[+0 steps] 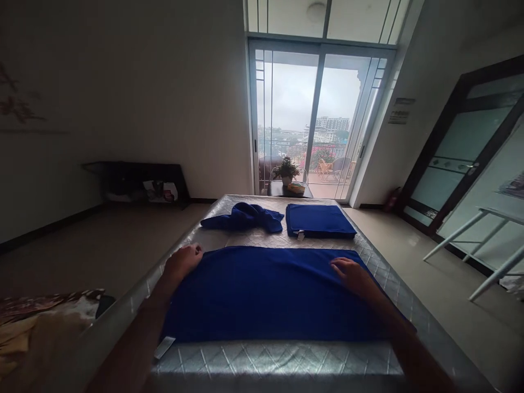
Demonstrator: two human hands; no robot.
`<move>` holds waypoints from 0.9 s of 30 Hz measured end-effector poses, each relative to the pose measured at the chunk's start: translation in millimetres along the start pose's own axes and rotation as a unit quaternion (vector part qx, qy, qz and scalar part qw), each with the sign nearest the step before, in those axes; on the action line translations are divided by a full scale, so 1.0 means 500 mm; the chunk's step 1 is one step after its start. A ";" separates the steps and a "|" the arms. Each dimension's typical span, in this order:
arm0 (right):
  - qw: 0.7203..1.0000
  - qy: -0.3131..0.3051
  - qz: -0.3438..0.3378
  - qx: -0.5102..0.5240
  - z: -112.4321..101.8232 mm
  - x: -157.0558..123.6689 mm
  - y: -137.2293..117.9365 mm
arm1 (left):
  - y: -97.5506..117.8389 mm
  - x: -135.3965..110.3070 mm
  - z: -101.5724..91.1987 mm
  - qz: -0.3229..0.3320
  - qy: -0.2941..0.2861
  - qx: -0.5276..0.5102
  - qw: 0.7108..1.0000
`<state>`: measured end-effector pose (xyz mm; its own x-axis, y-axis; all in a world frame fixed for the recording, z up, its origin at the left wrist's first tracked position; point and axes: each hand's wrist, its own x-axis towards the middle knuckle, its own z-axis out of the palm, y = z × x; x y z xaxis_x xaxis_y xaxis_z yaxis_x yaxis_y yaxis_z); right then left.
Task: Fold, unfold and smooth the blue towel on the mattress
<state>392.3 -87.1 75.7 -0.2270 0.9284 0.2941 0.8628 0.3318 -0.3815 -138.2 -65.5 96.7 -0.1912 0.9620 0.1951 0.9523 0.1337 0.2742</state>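
Observation:
A large blue cloth (262, 297) lies spread in a wide rectangle, with a white label (165, 347) at its near left corner. At its far left corner is my left hand (185, 261), fingers curled closed at the cloth's edge; the exact grip is partly hidden. My right hand (350, 274) rests on the far right part of the cloth, fingers stretched out and slightly bent, with shallow creases beside it. Beyond the cloth lie a crumpled blue cloth (249, 217) on the left and a neatly folded blue stack (321, 220) with a small white tag on the right.
Everything lies on a silvery quilted mattress (286, 357). Past its far end stands a small table (280, 190) with a potted plant (287, 170), before sliding glass doors. Pale-legged furniture (470, 234) stands at right; piled fabric (36, 333) sits at lower left.

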 end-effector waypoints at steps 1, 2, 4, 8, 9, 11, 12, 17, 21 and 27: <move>1.000 -0.012 0.009 -0.013 0.025 0.033 -0.014 | 0.009 0.028 0.013 -0.040 -0.035 0.015 0.998; 0.999 -0.018 0.022 -0.030 0.049 0.059 -0.020 | 0.013 0.047 0.027 -0.077 -0.062 0.030 0.995; 0.996 -0.025 0.055 -0.066 0.094 0.088 -0.013 | 0.010 0.065 0.054 -0.100 -0.086 0.041 0.990; 0.987 -0.049 0.105 -0.109 0.144 0.090 0.032 | -0.015 0.063 0.086 -0.086 -0.094 0.051 0.991; 0.985 -0.054 0.114 -0.116 0.146 0.086 0.042 | -0.020 0.062 0.091 -0.083 -0.088 0.054 0.991; 0.980 -0.063 0.132 -0.132 0.145 0.081 0.055 | -0.027 0.064 0.101 -0.070 -0.054 0.073 0.993; 0.978 -0.068 0.142 -0.141 0.143 0.080 0.060 | -0.029 0.066 0.107 -0.057 -0.028 0.089 0.994; 0.962 -0.093 0.183 -0.179 0.137 0.084 0.076 | -0.040 0.072 0.141 -0.013 0.062 0.159 0.985; 0.954 -0.103 0.209 -0.188 0.138 0.086 0.085 | -0.013 0.066 0.151 0.037 0.124 0.155 0.979; 0.948 -0.116 0.227 -0.191 0.133 0.087 0.083 | 0.071 0.044 0.198 0.209 -0.008 0.064 0.976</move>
<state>388.0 -21.7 14.3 0.1523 0.9874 -0.0422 0.9859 -0.1548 -0.0635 -85.2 -15.9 17.2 0.2233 0.9424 0.2491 0.9684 -0.2436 0.0531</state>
